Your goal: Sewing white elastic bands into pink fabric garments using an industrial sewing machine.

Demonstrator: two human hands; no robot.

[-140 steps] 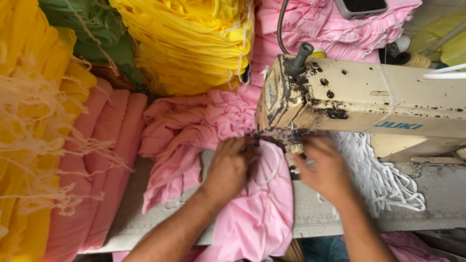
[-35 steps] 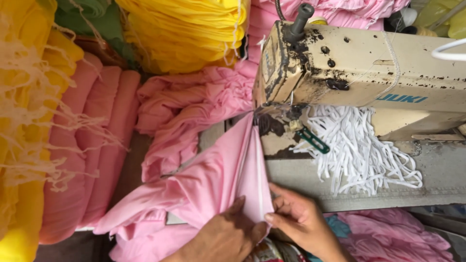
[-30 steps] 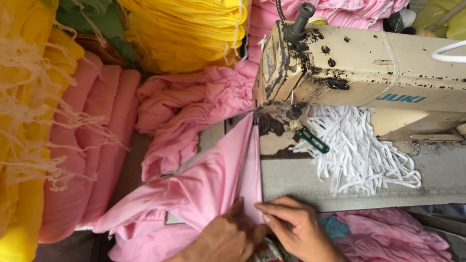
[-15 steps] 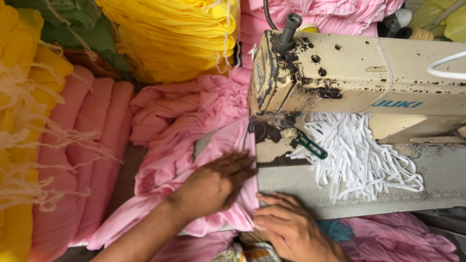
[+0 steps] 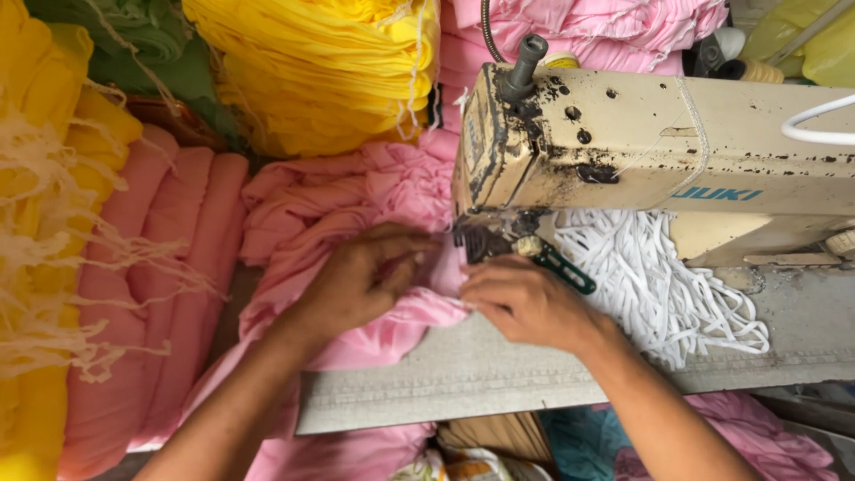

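Fabric (image 5: 405,312), pink, now bunched between both hands at needle of sewing machine (image 5: 659,151), no longer drawn back toward tabletop (image 5: 499,374) edge. Left hand (image 5: 361,281) curled, pinching it; right hand (image 5: 525,303) pressed flat on its edge. Feeding judged resumed.

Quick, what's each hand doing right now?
Left hand: pressing and gripping the pink fabric.
Right hand: pinching the same fabric beside the sewing machine.
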